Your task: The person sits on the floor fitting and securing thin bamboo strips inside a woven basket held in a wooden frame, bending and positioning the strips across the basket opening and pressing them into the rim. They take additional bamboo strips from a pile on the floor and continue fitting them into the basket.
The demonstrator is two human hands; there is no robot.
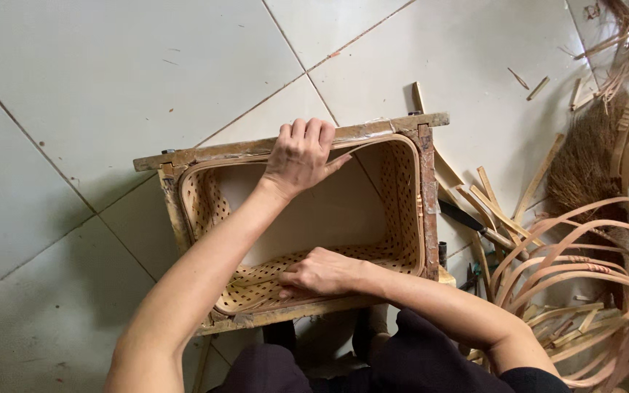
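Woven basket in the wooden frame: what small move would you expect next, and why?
Probably the left hand presses the bamboo rim strip down against the far wall of the woven basket. The strip stands slightly away from the wooden frame near the right corner, while the right hand rests on the near wall.

No packages, labels, signs or screens in view anywhere, from 12 o'clock round to 12 o'clock. Nothing printed or boxed shows on the floor or among the loose material at 3 o'clock.
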